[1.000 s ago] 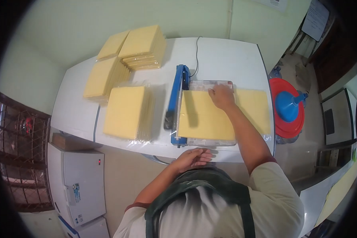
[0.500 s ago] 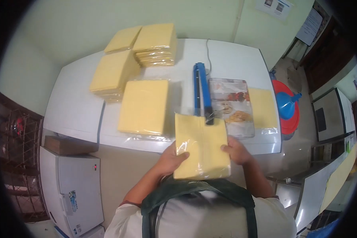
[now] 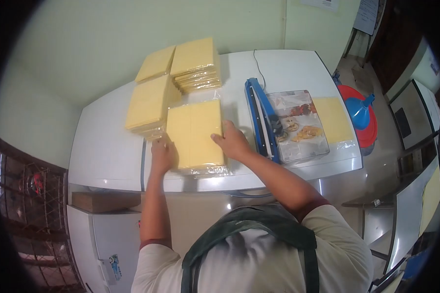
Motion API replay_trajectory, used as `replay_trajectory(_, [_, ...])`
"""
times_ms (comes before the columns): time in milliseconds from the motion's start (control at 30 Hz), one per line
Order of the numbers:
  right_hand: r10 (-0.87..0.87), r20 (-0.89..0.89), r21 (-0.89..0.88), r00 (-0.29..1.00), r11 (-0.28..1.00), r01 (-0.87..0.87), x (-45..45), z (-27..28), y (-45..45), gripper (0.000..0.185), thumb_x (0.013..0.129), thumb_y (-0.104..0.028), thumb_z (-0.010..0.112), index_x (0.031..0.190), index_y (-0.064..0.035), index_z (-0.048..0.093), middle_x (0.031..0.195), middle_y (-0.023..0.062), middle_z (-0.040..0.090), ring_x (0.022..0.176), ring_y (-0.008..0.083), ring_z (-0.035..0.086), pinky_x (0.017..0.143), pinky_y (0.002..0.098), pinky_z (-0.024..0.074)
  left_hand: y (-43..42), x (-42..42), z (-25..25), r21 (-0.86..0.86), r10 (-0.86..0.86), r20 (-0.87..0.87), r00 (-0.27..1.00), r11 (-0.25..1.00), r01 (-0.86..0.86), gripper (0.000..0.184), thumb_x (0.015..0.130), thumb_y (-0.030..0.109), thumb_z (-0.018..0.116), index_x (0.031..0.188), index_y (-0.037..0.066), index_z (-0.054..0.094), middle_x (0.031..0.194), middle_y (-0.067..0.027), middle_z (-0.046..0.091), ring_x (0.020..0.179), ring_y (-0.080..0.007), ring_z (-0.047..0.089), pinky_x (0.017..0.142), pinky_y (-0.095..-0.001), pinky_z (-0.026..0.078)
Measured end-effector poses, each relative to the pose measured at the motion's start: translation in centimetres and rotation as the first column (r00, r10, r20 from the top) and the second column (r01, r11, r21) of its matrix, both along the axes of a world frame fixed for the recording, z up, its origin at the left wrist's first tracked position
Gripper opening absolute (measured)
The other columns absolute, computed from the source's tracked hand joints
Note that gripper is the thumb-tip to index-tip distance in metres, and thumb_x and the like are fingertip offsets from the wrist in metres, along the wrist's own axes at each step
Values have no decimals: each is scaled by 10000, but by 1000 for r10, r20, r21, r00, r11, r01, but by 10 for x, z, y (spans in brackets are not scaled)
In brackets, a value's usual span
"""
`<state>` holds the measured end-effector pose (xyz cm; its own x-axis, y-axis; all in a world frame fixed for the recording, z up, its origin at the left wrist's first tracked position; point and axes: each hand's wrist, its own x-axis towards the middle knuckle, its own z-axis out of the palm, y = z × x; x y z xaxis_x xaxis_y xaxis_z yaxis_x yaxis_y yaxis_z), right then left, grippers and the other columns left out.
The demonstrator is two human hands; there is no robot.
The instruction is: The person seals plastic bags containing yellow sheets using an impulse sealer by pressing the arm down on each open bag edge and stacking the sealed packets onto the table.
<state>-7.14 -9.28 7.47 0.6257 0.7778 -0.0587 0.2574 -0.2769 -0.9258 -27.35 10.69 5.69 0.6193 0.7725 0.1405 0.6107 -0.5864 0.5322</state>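
Observation:
My left hand [image 3: 162,155] and my right hand [image 3: 231,140] are at the two sides of a yellow pack in clear plastic [image 3: 194,134], on top of the nearest stack. The right thumb lies on the pack's right edge; the left fingers press against its lower left side. To the right stands a blue bar sealer [image 3: 263,119], its arm at an angle to its base. Beside it lies a board with food pictures [image 3: 300,128], and farther right a flat yellow pack [image 3: 333,119].
More stacks of yellow packs [image 3: 193,58] stand at the back left of the white table [image 3: 107,141]. A cord runs behind the sealer. Past the table's right edge are a red basin [image 3: 349,93] and a blue funnel [image 3: 359,111]. A white freezer [image 3: 117,244] is at the lower left.
Both hands have moved forward and left, from holding a yellow pack near my body to the nearest stack. The sealer and picture board are now uncovered.

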Motion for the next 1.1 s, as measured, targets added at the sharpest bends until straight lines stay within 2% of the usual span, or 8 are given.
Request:
replay_trajectory(33, [-5,79,-14,997,1000,6,-4,-12,-11,599,898,-345,694,1304,40,479,1022,212,668,921,310,673,824,401,527,4,-3,-26,330,6,-73,997,944,19,449,999,152,456,1437,54,470,1152,-305,589,1003,-372,608,869,-468,487])
replay_trajectory(233, [185,35,-61,982,981,-183,-5,-30,-137,469,878,-295,742,1218,-11,588,782,118,653,693,239,644,661,357,518,-12,-11,-14,67,-57,22,998,996,55,461,1036,166,374,1439,-51,430,1287,-312,570,1218,-434,542,1045,-440,421])
replay_trajectory(300, [88,519,291,850,917,-272,25,-58,-195,218,884,-203,712,1027,-43,676,763,102,652,622,287,629,614,370,523,-29,-5,8,-58,-51,31,998,997,52,485,1051,179,370,1472,-61,385,1440,-280,489,1364,-358,469,1120,-381,373])
replay_trajectory(367, [-346,546,345,763,923,171,68,-83,-254,84,867,-122,700,914,-53,688,767,103,657,635,287,632,604,357,521,-33,-2,13,-112,-34,29,999,993,37,484,1059,185,377,1479,-56,378,1427,-270,512,1330,-309,515,1063,-353,419])
replay_trajectory(433, [-728,450,312,518,671,673,130,-109,-300,156,840,-75,693,994,-60,672,831,120,661,745,294,652,663,351,530,-22,-6,0,-25,-11,-9,1000,1000,11,460,1048,176,418,1440,-65,423,1388,-317,509,1317,-404,494,1092,-419,392])
replay_trajectory(500, [-686,579,173,441,631,756,183,-115,-342,337,787,-143,745,1099,-69,641,1039,145,637,1013,312,613,845,409,492,-17,-8,-12,380,113,-96,989,922,-69,468,1024,152,478,1447,-43,432,1444,-270,479,1345,-403,459,1121,-446,357])
replay_trajectory(633, [-192,770,-109,609,901,421,215,-119,-360,542,685,-335,803,1151,-116,632,1230,138,515,1199,336,443,1030,538,300,-76,70,32,235,169,250,953,944,-229,466,1021,162,506,1440,-34,450,1451,-225,491,1345,-355,471,1118,-426,365])
replay_trajectory(1100, [-260,823,77,505,932,354,220,-149,-345,143,766,-102,670,904,-89,635,976,71,614,995,281,557,934,472,372,-220,181,21,143,-19,362,932,989,-35,395,995,99,491,1373,-9,531,1362,-175,573,1258,-289,540,1078,-373,386])
